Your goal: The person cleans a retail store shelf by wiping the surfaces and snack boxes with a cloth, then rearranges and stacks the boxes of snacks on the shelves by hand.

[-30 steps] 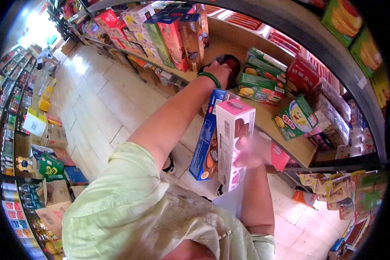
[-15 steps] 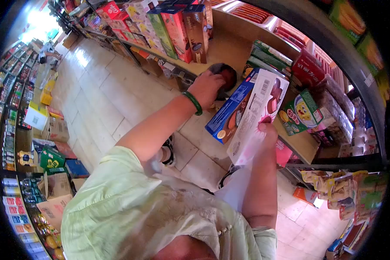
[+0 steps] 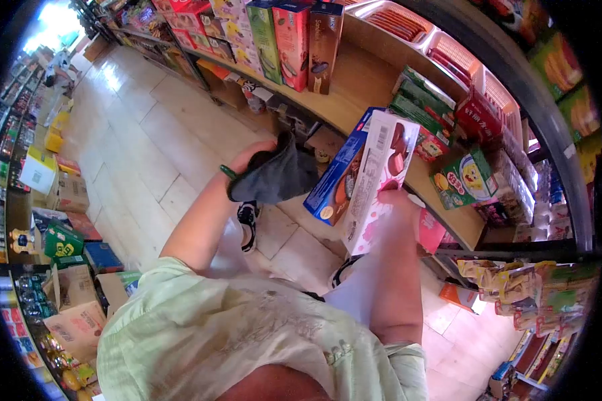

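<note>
My right hand [image 3: 398, 204] is closed around the lower part of a white and pink biscuit box [image 3: 381, 177]. A blue biscuit box [image 3: 341, 175] stands against its left side, tilted the same way. My left hand [image 3: 263, 148], below a green bangle, grips a dark grey cloth [image 3: 281, 175] that hangs spread out and hides most of the fingers. The cloth is just left of the blue box, in front of the shelf [image 3: 364, 83]. A pink box [image 3: 429, 230] shows beyond my right wrist.
Upright biscuit boxes [image 3: 291, 47] line the shelf's far part. Green boxes [image 3: 421, 110], a red box [image 3: 476, 115] and a green cartoon box [image 3: 465, 179] are at right. Cardboard cartons [image 3: 77, 327] stand by the left shelving. Snack bags [image 3: 528, 294] hang at lower right.
My left hand has drawn the cloth away from the shelf, leftward and toward me, and the cloth has opened out. The two biscuit boxes have shifted slightly left in view.
</note>
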{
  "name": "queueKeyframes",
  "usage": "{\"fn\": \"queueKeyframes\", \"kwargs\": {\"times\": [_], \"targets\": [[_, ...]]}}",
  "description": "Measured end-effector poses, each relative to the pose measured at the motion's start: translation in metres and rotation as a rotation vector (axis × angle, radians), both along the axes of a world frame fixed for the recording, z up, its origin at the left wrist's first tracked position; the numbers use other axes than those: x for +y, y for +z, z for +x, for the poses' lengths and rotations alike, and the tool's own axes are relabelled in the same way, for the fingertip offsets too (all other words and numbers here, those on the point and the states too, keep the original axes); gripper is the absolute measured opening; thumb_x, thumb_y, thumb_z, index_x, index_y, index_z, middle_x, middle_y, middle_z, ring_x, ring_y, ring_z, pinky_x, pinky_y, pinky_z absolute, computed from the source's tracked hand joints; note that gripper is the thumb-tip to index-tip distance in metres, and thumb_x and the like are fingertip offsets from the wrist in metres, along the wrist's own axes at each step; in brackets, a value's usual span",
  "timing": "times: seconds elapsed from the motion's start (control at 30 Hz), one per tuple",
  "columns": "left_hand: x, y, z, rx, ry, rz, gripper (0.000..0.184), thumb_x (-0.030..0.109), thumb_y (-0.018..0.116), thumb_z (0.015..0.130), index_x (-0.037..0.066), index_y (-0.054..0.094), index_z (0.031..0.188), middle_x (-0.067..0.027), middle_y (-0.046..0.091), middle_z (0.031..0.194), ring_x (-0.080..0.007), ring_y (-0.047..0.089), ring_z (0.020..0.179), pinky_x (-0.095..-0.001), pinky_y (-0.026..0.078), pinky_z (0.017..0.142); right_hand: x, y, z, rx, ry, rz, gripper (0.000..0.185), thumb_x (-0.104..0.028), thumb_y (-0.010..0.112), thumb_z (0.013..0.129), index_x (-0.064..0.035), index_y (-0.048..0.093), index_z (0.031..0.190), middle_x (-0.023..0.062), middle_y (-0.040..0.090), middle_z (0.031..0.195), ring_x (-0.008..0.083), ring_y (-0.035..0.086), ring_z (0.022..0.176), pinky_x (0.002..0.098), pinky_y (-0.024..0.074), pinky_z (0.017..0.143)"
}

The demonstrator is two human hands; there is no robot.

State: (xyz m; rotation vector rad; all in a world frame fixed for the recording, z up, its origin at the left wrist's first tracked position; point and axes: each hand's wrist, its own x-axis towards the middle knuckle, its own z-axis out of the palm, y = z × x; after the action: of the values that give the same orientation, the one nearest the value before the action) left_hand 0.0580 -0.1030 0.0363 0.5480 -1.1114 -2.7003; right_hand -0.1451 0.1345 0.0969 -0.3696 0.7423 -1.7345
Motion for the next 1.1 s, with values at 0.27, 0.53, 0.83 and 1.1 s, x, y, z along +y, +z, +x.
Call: {"fn": "queueKeyframes", "kwargs": {"times": [0.27, 0.53, 0.83, 1.1], "targets": [[0.028, 0.027, -0.005, -0.109, -0.067, -0.131, 0.023, 0.019, 0.058, 0.089, 0.002, 0.059, 0.103, -0.0074, 0.064, 0.093, -0.0177, 0.062, 0.087, -0.0292, 0.050, 0.081, -0.018, -0.032, 0.008, 0.030, 0.098, 0.055, 0.075, -0.005, 0.067, 0.053, -0.0016, 0.046, 0.125, 0.0123, 0.061, 0.111, 0.0261, 0.059, 0.100, 0.0372, 0.0469, 0.088], [0.002, 0.013, -0.004, 0.189, 0.037, -1.074, 0.024, 0.017, 0.060, 0.087, 0.000, 0.058, 0.105, -0.0047, 0.062, 0.096, -0.0120, 0.057, 0.092, -0.0253, 0.044, 0.086, -0.031, -0.016, 0.019, 0.105, 0.082, 0.069, 0.074, -0.003, 0.067, 0.053, -0.0011, 0.048, 0.124, 0.0123, 0.061, 0.110, 0.0257, 0.059, 0.100, 0.0370, 0.0467, 0.089], [0.039, 0.003, -0.002, -0.071, -0.394, -0.793, 0.048, 0.033, 0.071, 0.080, 0.004, 0.057, 0.116, -0.0107, 0.063, 0.107, -0.0170, 0.057, 0.100, -0.0309, 0.043, 0.090, -0.038, -0.032, 0.023, 0.137, 0.181, 0.190, 0.072, 0.000, 0.068, 0.057, -0.0024, 0.046, 0.125, 0.0109, 0.064, 0.096, 0.0226, 0.065, 0.083, 0.0348, 0.0534, 0.072], [0.046, 0.001, -0.004, -0.070, -0.282, -0.942, 0.052, 0.029, 0.075, 0.076, 0.003, 0.055, 0.116, -0.0094, 0.063, 0.109, -0.0174, 0.058, 0.097, -0.0316, 0.045, 0.089, -0.041, -0.039, 0.038, 0.140, 0.172, 0.226, 0.072, 0.002, 0.071, 0.061, -0.0046, 0.045, 0.128, 0.0088, 0.063, 0.098, 0.0194, 0.063, 0.085, 0.0335, 0.0521, 0.075]]}}
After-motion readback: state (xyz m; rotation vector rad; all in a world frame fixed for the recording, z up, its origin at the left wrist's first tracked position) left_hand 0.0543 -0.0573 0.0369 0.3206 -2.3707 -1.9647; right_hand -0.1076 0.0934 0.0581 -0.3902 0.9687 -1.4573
